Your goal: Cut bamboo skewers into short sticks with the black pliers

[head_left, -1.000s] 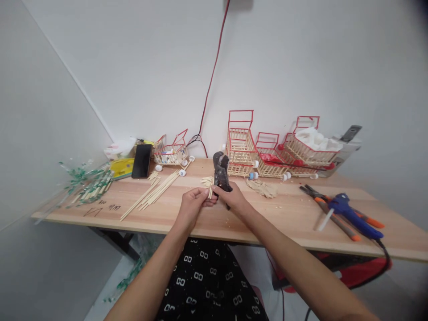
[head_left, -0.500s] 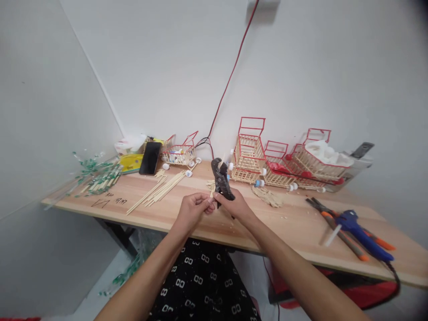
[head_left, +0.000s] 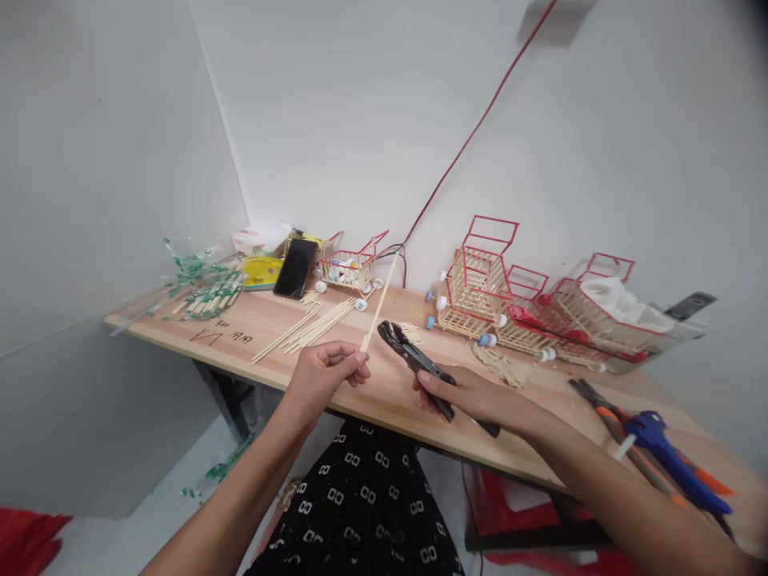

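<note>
four stick carts (head_left: 477, 284), one phone (head_left: 295, 268), one glue gun (head_left: 675, 452), two hands (head_left: 324, 372).

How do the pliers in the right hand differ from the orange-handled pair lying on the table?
The dark pliers are held in the right hand above the table, nose toward the stick in the left hand; the orange-handled pliers lie flat on it beside the blue glue gun. The dark pliers' handles are black, the other pair's orange. Both are hand pliers.
</note>
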{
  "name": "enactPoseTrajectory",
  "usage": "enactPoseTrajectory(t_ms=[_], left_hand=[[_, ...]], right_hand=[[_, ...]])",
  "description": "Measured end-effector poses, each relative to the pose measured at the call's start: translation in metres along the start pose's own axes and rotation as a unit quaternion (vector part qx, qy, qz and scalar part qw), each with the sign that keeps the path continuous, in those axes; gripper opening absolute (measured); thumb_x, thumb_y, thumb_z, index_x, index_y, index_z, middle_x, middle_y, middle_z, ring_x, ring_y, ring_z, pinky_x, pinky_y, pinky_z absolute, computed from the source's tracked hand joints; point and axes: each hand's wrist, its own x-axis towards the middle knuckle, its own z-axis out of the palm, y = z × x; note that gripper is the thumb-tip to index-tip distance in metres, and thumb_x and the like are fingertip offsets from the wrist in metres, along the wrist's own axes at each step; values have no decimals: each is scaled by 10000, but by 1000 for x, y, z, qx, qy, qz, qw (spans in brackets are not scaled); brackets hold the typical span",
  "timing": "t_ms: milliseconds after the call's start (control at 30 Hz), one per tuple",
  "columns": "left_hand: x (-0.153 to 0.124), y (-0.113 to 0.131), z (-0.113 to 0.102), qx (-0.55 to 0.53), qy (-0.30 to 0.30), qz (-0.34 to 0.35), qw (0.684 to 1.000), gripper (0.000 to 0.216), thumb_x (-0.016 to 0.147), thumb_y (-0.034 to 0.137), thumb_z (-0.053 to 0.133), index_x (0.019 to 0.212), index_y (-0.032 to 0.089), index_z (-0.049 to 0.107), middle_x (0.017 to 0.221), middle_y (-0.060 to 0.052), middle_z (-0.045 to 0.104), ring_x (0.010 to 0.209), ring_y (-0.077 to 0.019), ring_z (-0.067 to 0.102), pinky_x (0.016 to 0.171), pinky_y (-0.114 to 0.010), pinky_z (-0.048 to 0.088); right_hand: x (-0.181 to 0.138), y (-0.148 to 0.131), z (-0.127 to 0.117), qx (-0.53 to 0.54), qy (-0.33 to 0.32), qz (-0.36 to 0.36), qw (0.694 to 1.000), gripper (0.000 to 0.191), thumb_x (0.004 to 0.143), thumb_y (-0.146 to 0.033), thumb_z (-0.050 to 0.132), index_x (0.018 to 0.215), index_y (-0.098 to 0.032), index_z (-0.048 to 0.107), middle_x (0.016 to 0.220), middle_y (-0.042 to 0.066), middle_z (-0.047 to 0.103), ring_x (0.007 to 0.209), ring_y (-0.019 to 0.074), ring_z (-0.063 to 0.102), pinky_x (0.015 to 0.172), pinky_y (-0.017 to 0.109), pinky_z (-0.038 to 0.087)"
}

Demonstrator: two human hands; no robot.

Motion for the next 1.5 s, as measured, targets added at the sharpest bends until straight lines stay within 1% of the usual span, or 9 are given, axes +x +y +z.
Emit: enactPoseTrajectory(t_ms=[100, 333, 633, 833, 1000, 1067, 1200, 1300, 1500], left_hand=[[2, -3, 0, 20, 7, 2, 1000, 178, 716, 309, 707, 666, 139, 689, 600, -43, 685, 547, -127, 606, 548, -226, 483], [2, -11, -1, 100, 16, 16, 995, 158, 748, 280, 654, 670, 149, 693, 591, -33, 674, 548, -134, 595, 542, -230, 463], [-3, -7, 0, 224, 35, 91, 970, 172, 782, 216, 593, 636, 178, 676, 598, -1, 669, 581, -137, 591, 572, -231, 405], [-3, -9, 0, 287, 52, 157, 944, 175, 773, 194, 594, 612, 201, 663, 557, 9, 634, 522, -129, 508, 552, -246, 323], [-3, -13, 1, 374, 52, 195, 905, 190, 804, 194, 567, 634, 201, 651, 574, -17, 632, 535, -145, 512, 569, -265, 306], [-4, -12, 1, 426, 48, 188, 884, 206, 837, 199, 527, 671, 194, 648, 625, -34, 654, 576, -158, 539, 589, -269, 316], [-5, -9, 1, 518, 18, 136, 844, 240, 894, 193, 445, 743, 171, 629, 728, -58, 684, 676, -180, 588, 636, -277, 345], [-4, -8, -1, 552, 6, 110, 827, 245, 911, 205, 431, 764, 165, 623, 749, -63, 688, 706, -190, 605, 650, -287, 352], [3, -14, -4, 605, -9, 71, 793, 243, 920, 212, 423, 844, 150, 646, 836, -96, 706, 793, -227, 628, 684, -312, 362]], right_hand=[[4, -10, -2, -29, -31, 7, 999, 636, 859, -718, 352, 802, -153, 638, 768, 76, 647, 662, 166, 564, 613, 279, 441], [18, -17, 7, -7, -42, 7, 999, 619, 856, -711, 370, 782, -162, 648, 704, 63, 637, 600, 152, 552, 554, 260, 437], [21, -15, 15, 56, -17, 55, 997, 598, 818, -727, 426, 818, -163, 623, 607, 37, 581, 503, 136, 518, 441, 237, 412], [20, -14, 16, 45, -18, 60, 997, 598, 818, -733, 418, 805, -174, 630, 623, 42, 607, 517, 137, 537, 456, 238, 421], [21, -13, 19, 31, -8, 64, 997, 616, 818, -743, 401, 736, -170, 613, 628, 55, 615, 519, 143, 551, 456, 246, 427], [22, -14, 20, -6, 9, 60, 998, 620, 817, -745, 400, 699, -169, 597, 611, 51, 602, 495, 132, 530, 441, 238, 398], [27, -21, 21, -114, 37, 62, 991, 637, 827, -752, 355, 657, -170, 548, 572, 29, 564, 460, 113, 476, 431, 229, 321], [34, -23, 23, -169, 45, 67, 982, 655, 836, -751, 321, 596, -171, 509, 526, 29, 536, 466, 118, 453, 449, 241, 287], [49, -14, 26, -225, 57, 56, 971, 677, 853, -739, 282, 541, -175, 491, 525, 48, 534, 501, 136, 463, 483, 263, 288]])
